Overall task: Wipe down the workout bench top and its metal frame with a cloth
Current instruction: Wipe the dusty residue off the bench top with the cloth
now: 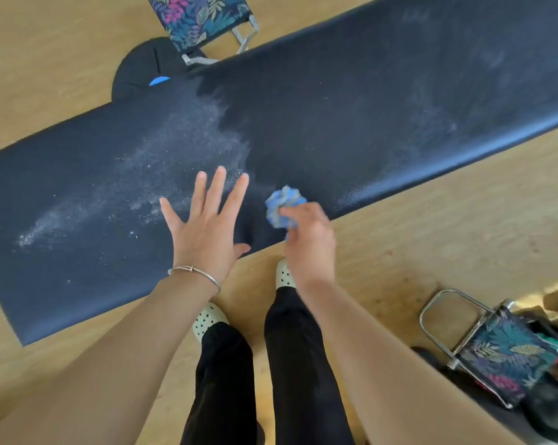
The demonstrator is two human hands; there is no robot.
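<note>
The black padded bench top runs slantwise across the head view. White dust covers its middle and left part; the right part looks darker and smeared. My right hand grips a crumpled blue and white cloth at the bench's near edge. My left hand lies over the bench top with fingers straight and spread, just left of the cloth, at the edge of the dust. The bench's metal frame is hidden under the pad.
A floral folding stool with a metal frame stands beyond the bench. A second floral stool lies at the lower right among dark items. A black round object with a blue mark pokes out behind the bench. My feet stand on wood floor.
</note>
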